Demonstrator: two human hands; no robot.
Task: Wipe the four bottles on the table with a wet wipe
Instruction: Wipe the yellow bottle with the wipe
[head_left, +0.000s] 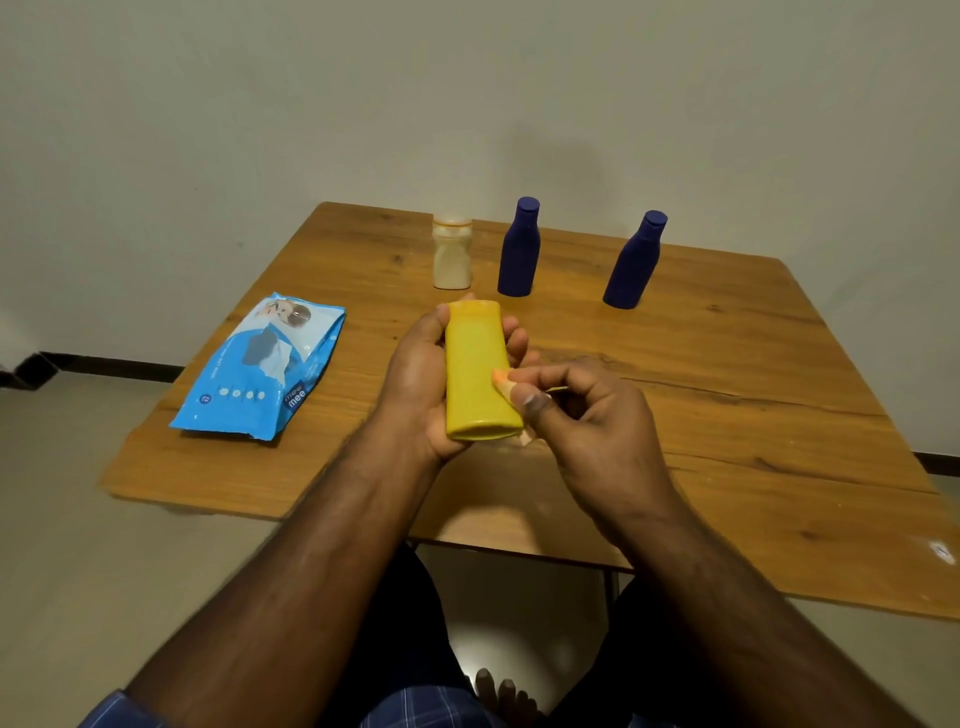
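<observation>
Gripped in the left hand (421, 374), the yellow bottle (480, 371) lies along the palm above the table (727, 415), its flat base turned toward the camera and its far end pointing away; the thumb sits on its left side and the fingertips curl up past its right edge. Pressed to the bottle's right side is a small wad of wipe (506, 384), pinched between the thumb and curled fingers of the right hand (587, 415); a scrap of it also shows under the bottle's base corner.

Behind the hands, 3 more bottles stand upright in a row near the far edge: a cream bottle (452, 257) on the left, a blue bottle (519, 249) just beside it, and a second blue bottle (634, 262) well apart to the right, leaning in the wide-angle view.

To the left lies a blue wipes pack (260, 369), flat, with its flap peeled open and a white wipe showing.
</observation>
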